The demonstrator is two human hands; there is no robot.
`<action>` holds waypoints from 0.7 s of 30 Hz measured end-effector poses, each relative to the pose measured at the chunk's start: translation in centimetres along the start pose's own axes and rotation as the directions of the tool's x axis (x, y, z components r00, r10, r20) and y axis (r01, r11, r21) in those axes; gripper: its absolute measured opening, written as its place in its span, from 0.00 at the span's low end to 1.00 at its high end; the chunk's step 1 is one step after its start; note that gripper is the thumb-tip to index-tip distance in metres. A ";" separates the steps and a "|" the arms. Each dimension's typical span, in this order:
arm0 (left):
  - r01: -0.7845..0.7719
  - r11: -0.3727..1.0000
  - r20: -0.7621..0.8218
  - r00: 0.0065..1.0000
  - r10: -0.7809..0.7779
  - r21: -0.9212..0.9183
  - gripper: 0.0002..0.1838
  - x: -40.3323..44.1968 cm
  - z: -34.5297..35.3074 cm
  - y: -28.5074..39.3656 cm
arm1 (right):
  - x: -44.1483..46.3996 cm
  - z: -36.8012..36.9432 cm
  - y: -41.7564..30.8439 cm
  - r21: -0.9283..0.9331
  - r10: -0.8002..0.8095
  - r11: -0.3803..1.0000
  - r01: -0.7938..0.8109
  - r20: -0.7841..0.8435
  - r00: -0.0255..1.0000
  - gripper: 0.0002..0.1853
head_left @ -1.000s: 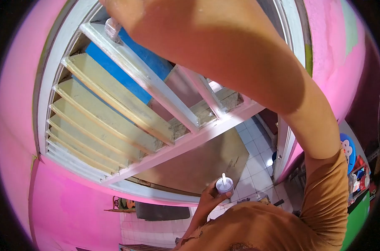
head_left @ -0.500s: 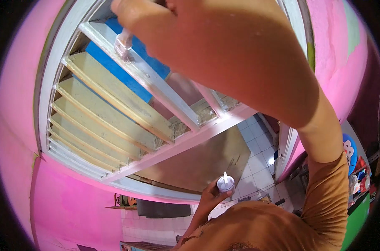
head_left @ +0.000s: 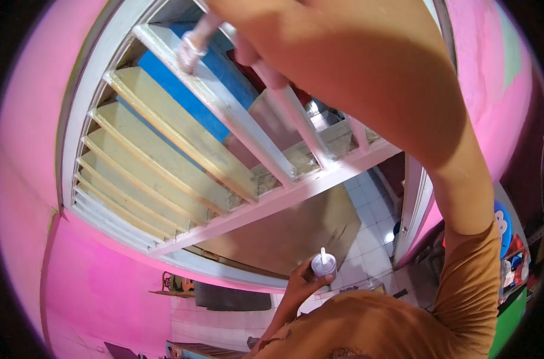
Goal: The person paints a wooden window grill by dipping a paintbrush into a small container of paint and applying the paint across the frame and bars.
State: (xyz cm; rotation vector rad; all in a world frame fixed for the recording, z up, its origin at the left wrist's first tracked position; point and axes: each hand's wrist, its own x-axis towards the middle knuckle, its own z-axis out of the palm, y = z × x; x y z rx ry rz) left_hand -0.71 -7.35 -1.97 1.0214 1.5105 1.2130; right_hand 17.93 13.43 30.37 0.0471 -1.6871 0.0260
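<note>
My left hand [head_left: 307, 280] is closed around a small cup [head_left: 324, 267] of pale paint, from which a white stick stands up. High in the view, my right hand [head_left: 248, 21] is partly cut off by the top edge. It grips a paintbrush [head_left: 192, 52], whose white-coated bristles touch the upper part of a slat [head_left: 224, 106] in a louvred frame. This slat is white. Lower slats [head_left: 179, 140] are cream-yellow, and some slats near the bottom look white. My right forearm hides part of the frame.
Pink walls [head_left: 104, 281] surround the white frame [head_left: 272, 206]. Below are a brown panel [head_left: 284, 230] and a tiled floor [head_left: 368, 236]. A dark grey object [head_left: 233, 297] lies lower left of centre. At the right are a blue item [head_left: 503, 230] and assorted small things.
My right hand and the brush have moved right and slightly down along the white slat. The view has shifted slightly. My left hand still holds the cup in nearly the same place.
</note>
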 end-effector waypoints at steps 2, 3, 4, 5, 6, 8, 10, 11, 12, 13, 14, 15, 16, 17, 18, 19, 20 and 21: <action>0.006 1.000 0.005 1.000 -0.006 -0.016 0.36 0.1 0.0 -0.1 | -0.6 -0.3 -0.3 -0.004 0.026 1.000 -0.026 0.006 1.000 0.06; 0.003 1.000 0.000 1.000 -0.003 -0.016 0.36 0.0 0.0 -0.2 | -0.8 -0.4 -0.4 -0.007 0.035 0.999 -0.035 0.007 0.999 0.06; 0.001 1.000 -0.003 1.000 -0.001 -0.013 0.36 0.0 0.0 -0.2 | -0.8 -0.4 -0.4 -0.009 0.042 0.999 -0.042 0.006 0.999 0.06; 0.000 1.000 -0.002 1.000 0.000 -0.008 0.36 -0.1 0.0 -0.3 | -0.8 -0.2 -0.3 -0.008 0.040 0.999 -0.040 -0.004 0.999 0.06; 0.001 1.000 -0.002 1.000 -0.001 -0.017 0.36 -0.1 -0.1 -0.3 | -0.7 -0.2 -0.3 -0.011 0.038 0.999 -0.038 -0.009 0.999 0.06; 0.008 1.000 0.003 1.000 -0.008 -0.020 0.36 -0.2 -0.2 -0.5 | -0.3 -0.2 -0.1 -0.010 0.035 0.999 -0.035 -0.026 0.999 0.07; -0.014 1.000 -0.003 1.000 0.014 0.008 0.36 -0.2 -0.3 -0.9 | -0.2 -0.3 0.0 -0.006 0.046 0.999 -0.046 -0.040 0.998 0.07; -0.014 1.000 -0.006 1.000 0.014 0.007 0.36 -0.2 -0.3 -0.9 | -0.4 -0.4 -0.3 -0.011 0.060 0.998 -0.061 -0.049 0.997 0.07; -0.011 1.000 -0.009 1.000 0.011 0.004 0.36 -0.2 -0.2 -0.9 | -0.6 -0.6 -0.6 -0.019 0.077 0.997 -0.078 -0.055 0.996 0.07; -0.007 1.000 -0.012 1.000 0.007 0.003 0.36 -0.3 -0.2 -1.0 | -0.9 -0.9 -1.0 -0.029 0.108 0.993 -0.110 -0.063 0.992 0.07; -0.006 1.000 -0.015 1.000 0.006 0.002 0.36 -0.4 -0.2 -1.1 | -1.3 -1.1 -1.5 -0.047 0.147 0.987 -0.151 -0.073 0.986 0.07; -0.001 1.000 -0.013 1.000 0.001 -0.001 0.36 -0.4 -0.3 -1.2 | -1.8 -1.3 -2.0 -0.057 0.195 0.978 -0.199 -0.071 0.978 0.07; 0.003 1.000 -0.012 1.000 -0.003 -0.006 0.36 -0.4 -0.3 -1.3 | -2.2 -1.5 -2.2 -0.046 0.232 0.971 -0.235 -0.058 0.971 0.08; 0.002 1.000 -0.015 1.000 -0.002 -0.008 0.36 -0.3 -0.3 -1.4 | -2.7 -1.3 -2.5 -0.024 0.271 0.962 -0.272 -0.040 0.962 0.08; 0.008 1.000 -0.017 1.000 -0.008 0.007 0.36 -0.4 -0.3 -1.4 | -2.9 -1.2 -2.4 0.056 0.297 0.953 -0.297 0.015 0.955 0.08; 0.014 1.000 -0.017 1.000 -0.014 0.024 0.36 -0.4 -0.3 -1.5 | -3.1 -1.2 -2.3 0.131 0.321 0.936 -0.328 0.070 0.944 0.09; 0.014 1.000 -0.007 1.000 -0.015 -0.004 0.37 -0.4 -0.2 -1.4 | -3.1 -1.1 -2.1 0.124 0.243 0.961 -0.247 0.045 0.969 0.09; 0.016 0.999 0.004 1.000 -0.016 -0.029 0.38 -0.5 -0.1 -1.1 | -3.2 -1.2 -2.1 0.124 0.245 0.961 -0.249 0.042 0.969 0.09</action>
